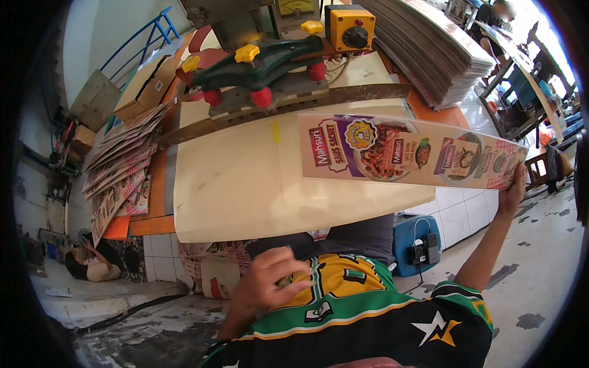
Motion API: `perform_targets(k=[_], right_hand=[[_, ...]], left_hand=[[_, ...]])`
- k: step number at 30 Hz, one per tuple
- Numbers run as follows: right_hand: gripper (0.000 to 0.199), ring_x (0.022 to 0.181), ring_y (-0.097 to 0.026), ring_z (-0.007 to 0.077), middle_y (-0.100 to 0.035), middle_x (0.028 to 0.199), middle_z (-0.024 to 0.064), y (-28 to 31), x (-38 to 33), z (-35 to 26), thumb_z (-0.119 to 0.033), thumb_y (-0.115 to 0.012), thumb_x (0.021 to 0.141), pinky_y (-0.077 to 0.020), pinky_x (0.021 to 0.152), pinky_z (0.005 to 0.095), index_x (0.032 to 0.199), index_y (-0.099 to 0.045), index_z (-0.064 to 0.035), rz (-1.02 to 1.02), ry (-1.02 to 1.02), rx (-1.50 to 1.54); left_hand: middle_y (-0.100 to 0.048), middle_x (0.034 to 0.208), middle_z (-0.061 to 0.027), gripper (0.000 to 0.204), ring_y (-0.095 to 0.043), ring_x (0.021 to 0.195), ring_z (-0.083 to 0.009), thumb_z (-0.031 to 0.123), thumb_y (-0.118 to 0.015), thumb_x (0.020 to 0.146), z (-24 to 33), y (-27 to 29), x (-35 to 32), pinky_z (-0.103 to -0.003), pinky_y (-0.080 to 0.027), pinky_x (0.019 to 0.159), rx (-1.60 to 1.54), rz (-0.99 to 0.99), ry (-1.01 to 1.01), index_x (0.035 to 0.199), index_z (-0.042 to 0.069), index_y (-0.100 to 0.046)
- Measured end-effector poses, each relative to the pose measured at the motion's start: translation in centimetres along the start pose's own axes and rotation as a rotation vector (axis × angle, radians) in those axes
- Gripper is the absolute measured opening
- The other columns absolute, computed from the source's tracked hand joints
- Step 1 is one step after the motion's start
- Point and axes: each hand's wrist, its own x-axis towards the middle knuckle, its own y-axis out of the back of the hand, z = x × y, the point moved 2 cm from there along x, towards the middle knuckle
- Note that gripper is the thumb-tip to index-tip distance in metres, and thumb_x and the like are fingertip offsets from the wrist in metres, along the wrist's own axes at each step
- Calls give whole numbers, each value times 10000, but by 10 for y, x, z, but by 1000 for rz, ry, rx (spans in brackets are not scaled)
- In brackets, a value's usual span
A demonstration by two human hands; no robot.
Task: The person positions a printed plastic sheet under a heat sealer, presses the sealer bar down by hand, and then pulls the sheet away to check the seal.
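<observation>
My right hand [514,189] grips the right end of a long printed strip [429,156], stiff-looking, with food pictures on white, purple and red. The strip reaches leftward over a pale cream sheet [245,196] that covers the worktable. Close to my body, below the sheet's front edge, my left hand [276,279] is raised with fingers loosely bent and the thumb apart. Nothing shows in it. Beyond the strip, a long metal bar [288,112] crosses the table under a dark green clamp frame [257,67] with yellow knobs and red feet.
A fanned pile of printed strips [123,165] lies at the table's left, before an open cardboard box [144,89]. A tall stack of flat sheets [429,52] stands back right. A yellow control box [350,29] is on the machine. A blue container [417,245] stands below right.
</observation>
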Motion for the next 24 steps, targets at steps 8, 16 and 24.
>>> perform_targets(k=[8, 16, 24], right_hand=[[359, 1211, -633, 201, -649, 1336, 107, -33, -40, 32, -245, -529, 1095, -526, 1023, 385, 1363, -569, -9, -120, -34, 68], [405, 1138, -681, 190, -676, 1271, 118, -135, -76, 66, -249, -520, 1095, -560, 976, 347, 1397, -529, 21, -304, -160, 122], [389, 1045, -708, 159, -690, 1239, 115, -231, -110, 91, -216, -548, 1080, -590, 907, 321, 1381, -537, 30, -315, -295, 166]], left_hand=[[-574, 1353, -196, 708, -698, 1006, -297, 225, -757, 919, -13, -43, 15, -354, -560, 840, 328, -105, 21, 1545, 133, -440], [-632, 1347, -211, 600, -674, 1117, -388, 268, -698, 965, -23, -17, 10, -429, -572, 893, -16, -280, 365, 1504, 114, -483], [-634, 1366, -191, 504, -663, 1169, -366, 247, -657, 1000, -41, -37, -1, -438, -537, 983, -17, -339, 127, 1457, 82, -527]])
